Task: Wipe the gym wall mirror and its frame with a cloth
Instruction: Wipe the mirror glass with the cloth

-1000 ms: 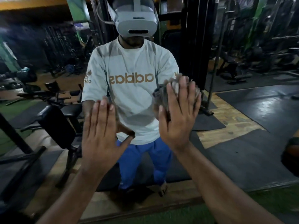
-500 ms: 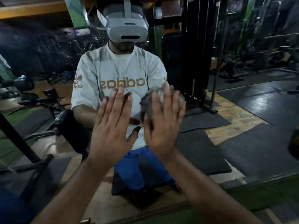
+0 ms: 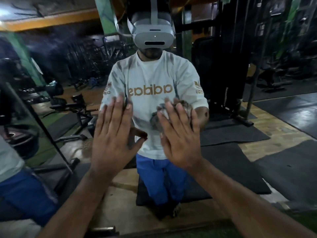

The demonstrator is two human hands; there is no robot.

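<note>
The wall mirror fills the view and reflects me kneeling in front of it. My right hand lies flat on the glass with straight, spread fingers and presses a crumpled grey cloth against it. The cloth bulges out round my fingertips. My left hand rests flat on the glass just left of it, fingers straight, thumb spread, holding nothing. The mirror's lower frame edge runs as a dark strip below my forearms.
Green turf floor lies below the mirror at the bottom right. The glass reflects black mats, wooden floor, a bench and a dark cable machine. At the far left a second reflection of blue trousers shows.
My right hand has slid the cloth a little left and down across the glass. My left hand stays flat beside it, now slightly higher. The view has shifted.
</note>
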